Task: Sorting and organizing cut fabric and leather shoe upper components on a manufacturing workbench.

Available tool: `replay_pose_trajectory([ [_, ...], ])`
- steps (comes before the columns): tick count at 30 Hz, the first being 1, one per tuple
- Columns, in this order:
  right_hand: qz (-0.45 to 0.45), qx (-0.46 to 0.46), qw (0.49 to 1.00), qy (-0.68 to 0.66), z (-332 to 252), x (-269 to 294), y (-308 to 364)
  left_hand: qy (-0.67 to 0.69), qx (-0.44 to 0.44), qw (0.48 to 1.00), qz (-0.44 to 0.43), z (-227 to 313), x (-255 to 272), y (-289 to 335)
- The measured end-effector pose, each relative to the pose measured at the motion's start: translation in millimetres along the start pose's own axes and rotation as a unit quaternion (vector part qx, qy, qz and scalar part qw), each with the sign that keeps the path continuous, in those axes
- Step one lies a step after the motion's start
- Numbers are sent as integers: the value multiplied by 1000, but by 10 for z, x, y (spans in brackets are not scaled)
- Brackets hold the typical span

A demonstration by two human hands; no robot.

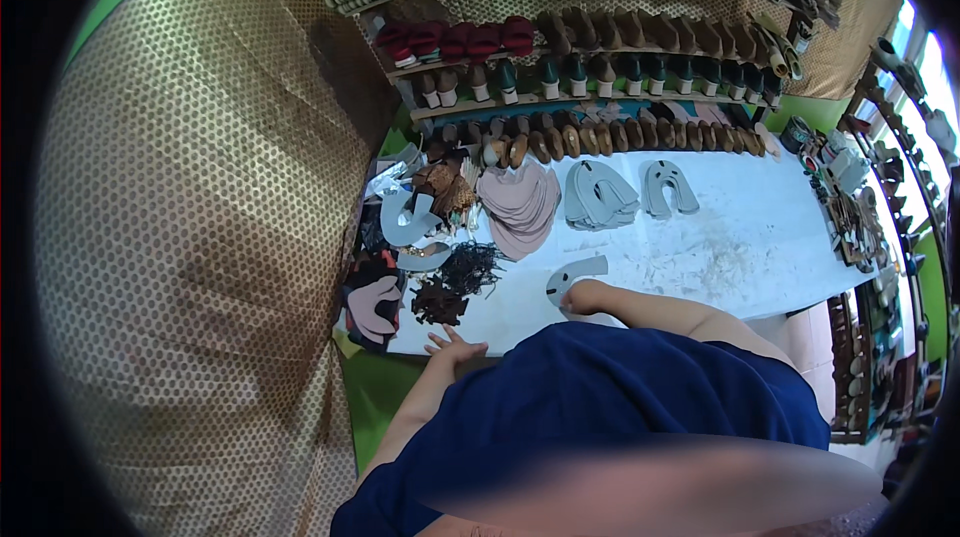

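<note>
A grey U-shaped shoe upper piece (583,271) lies on the white worktable near its front edge, with a small dark mark on its curve. My right hand (584,297) is at the piece's near end, its fingers curled and closed on it; the fingertips are partly hidden. Farther left, my left hand (457,347) rests at the table's front edge with fingers spread and nothing in them. Just beyond it is a small heap of dark brown pieces (438,303), and behind that a tangle of thin black strips (472,268).
Behind lie two stacks of grey U-shaped uppers (598,195) (668,189) and a fanned pile of pale pink pieces (520,207). Loose grey and brown scraps (440,187) crowd the left. Tools and tins (850,207) line the right edge. Racks of shoes (620,77) stand at the back.
</note>
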State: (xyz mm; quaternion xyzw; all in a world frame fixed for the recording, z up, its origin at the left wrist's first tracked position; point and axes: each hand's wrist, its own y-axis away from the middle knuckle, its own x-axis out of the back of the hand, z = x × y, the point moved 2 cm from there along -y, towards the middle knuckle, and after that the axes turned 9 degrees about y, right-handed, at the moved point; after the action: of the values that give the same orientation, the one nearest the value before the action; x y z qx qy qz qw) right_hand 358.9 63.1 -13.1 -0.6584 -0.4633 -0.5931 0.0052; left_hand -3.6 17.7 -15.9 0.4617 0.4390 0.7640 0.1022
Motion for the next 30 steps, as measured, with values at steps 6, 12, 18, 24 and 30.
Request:
replay_pose_trajectory([
  [6,81,-150,984,46,-151,161,-114,-27,-39,999,-6,-47,20,-152],
  [12,25,-198,979,44,-425,396,-98,-34,-108,990,-89,-277,331,-398],
  [18,67,-153,986,-25,-304,-52,-218,-51,-172,981,71,-627,604,-511],
  [24,26,-190,981,39,-561,-196,-73,-155,-198,966,52,-773,706,-497],
  [30,27,-198,973,-112,-512,39,22,-142,-211,967,-17,-798,801,-599],
])
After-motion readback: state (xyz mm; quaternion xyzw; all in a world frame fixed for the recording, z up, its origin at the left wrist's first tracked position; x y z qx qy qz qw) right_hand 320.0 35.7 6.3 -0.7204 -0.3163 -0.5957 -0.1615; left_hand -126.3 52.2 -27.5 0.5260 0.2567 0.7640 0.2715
